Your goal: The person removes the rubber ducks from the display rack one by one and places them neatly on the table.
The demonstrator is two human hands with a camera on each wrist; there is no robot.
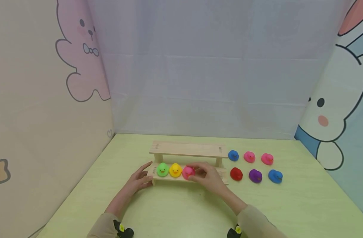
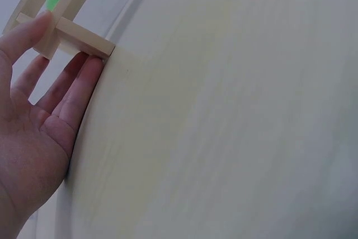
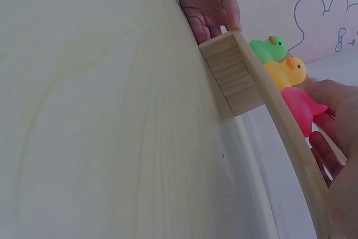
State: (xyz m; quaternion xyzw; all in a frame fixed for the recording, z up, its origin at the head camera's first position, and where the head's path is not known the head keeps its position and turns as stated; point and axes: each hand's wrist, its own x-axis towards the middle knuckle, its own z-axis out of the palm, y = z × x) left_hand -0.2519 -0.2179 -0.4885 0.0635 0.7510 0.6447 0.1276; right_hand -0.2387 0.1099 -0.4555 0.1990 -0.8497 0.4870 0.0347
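A two-tier wooden shelf [image 1: 188, 148] stands on the table. On its lower step a green rubber duck [image 1: 162, 169] and a yellow rubber duck [image 1: 175, 170] sit side by side. To their right, my right hand [image 1: 209, 178] pinches a pink rubber duck [image 1: 187, 173] between thumb and fingers, at the step's surface. In the right wrist view that pink duck [image 3: 302, 109] is beside the yellow one. At the shelf's left end, my left hand [image 1: 138, 180] touches the wood with fairly straight fingers. The left wrist view shows its fingertips against the end support [image 2: 84, 38].
Right of the shelf, loose ducks lie in two rows. The back row has a blue duck [image 1: 233, 155] and two pink ducks [image 1: 249, 157]; the front row has a red duck [image 1: 236, 174], a purple duck [image 1: 255, 176] and another blue duck [image 1: 275, 176]. Curtains surround the table [image 1: 181, 211].
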